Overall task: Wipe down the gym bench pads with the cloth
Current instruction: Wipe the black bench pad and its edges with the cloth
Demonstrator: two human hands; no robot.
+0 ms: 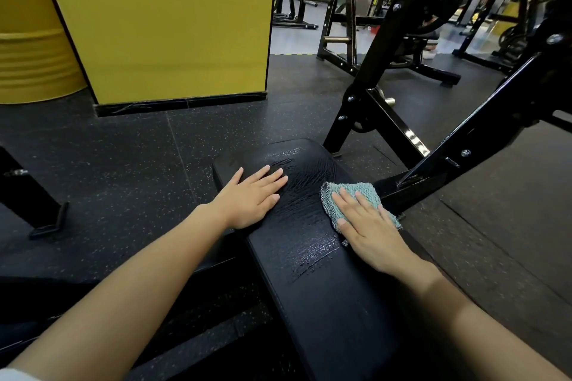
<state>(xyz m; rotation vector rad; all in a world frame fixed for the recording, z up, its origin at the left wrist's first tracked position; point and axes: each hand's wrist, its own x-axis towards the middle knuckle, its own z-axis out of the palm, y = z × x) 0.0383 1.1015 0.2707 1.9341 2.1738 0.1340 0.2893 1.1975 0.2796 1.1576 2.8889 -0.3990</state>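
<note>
Because the right-hand grip [368, 232] lies flat, fingers straight, pressing but not clasping the teal-and-grey woven cloth [353, 188], the cloth, at the right edge of the long black vinyl bench pad [325, 288], may slip free and drop to the floor. The left-hand grip [250, 198], flat and holding nothing, rests far left beside wet streaks and may smear them.

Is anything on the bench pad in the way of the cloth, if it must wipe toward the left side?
Yes: the left hand lies flat on the bench pad, left of the cloth under the right hand. Nothing else visible.
</note>
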